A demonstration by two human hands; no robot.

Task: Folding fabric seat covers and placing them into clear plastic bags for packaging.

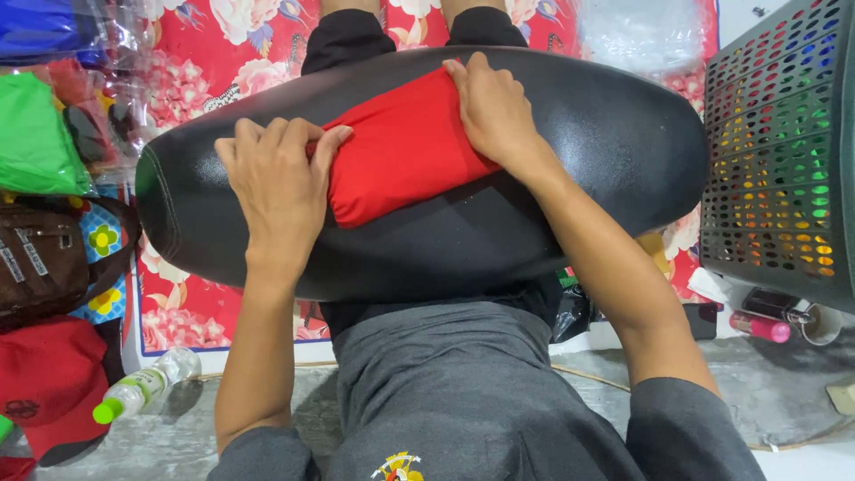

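A folded red cloth (405, 151) lies on a long black padded seat (588, 134) resting across my lap. My left hand (278, 183) grips the cloth's left end, with fingers curled over its edge. My right hand (494, 111) presses flat on the cloth's upper right part, fingers together and pointing away from me. Both forearms reach in from the bottom of the head view. The cloth's far edge is partly hidden under my right hand.
A red flowered mat (205, 89) covers the floor. At left lie green (36, 134) and blue bagged items, a brown bag (40, 258), a red cap (49, 383) and a plastic bottle (142, 387). A dark perforated crate (775, 151) stands at right, a pink tube (759, 326) beside it.
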